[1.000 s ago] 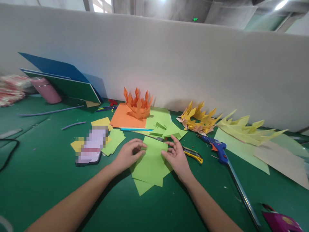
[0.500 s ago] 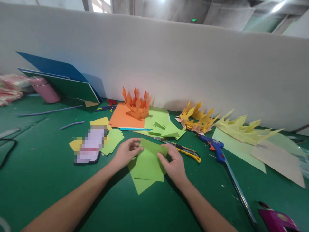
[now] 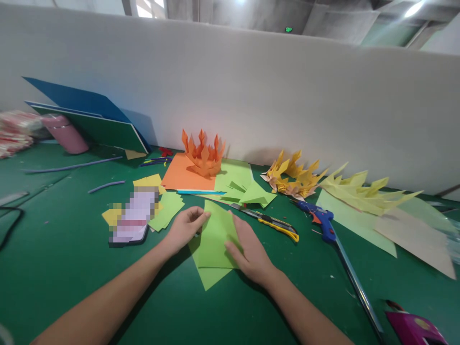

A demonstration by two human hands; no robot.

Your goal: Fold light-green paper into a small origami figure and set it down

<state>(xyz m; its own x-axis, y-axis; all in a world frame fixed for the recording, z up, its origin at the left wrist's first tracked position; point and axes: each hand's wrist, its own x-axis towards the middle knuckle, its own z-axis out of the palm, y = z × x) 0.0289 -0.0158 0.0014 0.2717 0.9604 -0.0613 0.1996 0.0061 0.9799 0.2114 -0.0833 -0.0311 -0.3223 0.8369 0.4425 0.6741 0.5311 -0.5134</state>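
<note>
A light green sheet of paper (image 3: 217,237) is held up in front of me, a little above the table. My left hand (image 3: 184,231) pinches its upper left corner between thumb and fingers. Along the right edge, my right hand (image 3: 253,254) grips the sheet, thumb on the front and fingers stretched behind the edge. Below it lies another green sheet (image 3: 209,279), partly covered, one corner pointing toward me. Just beyond my right hand rests a yellow utility knife (image 3: 278,226) with its blade out. Cut green paper pieces (image 3: 168,211) lie beyond my left hand.
A phone (image 3: 134,215) lies on yellow paper at left. An orange paper crown (image 3: 204,155), a yellow paper crown (image 3: 293,177) and a pale green one (image 3: 370,191) line the back. A blue glue gun (image 3: 323,221) with a long glue stick lies right, near a magenta object (image 3: 413,327).
My right hand has slid down the right edge toward me, its fingers straightening along the sheet. The sheet's right side has turned inward, and my left hand stays at the upper left corner.
</note>
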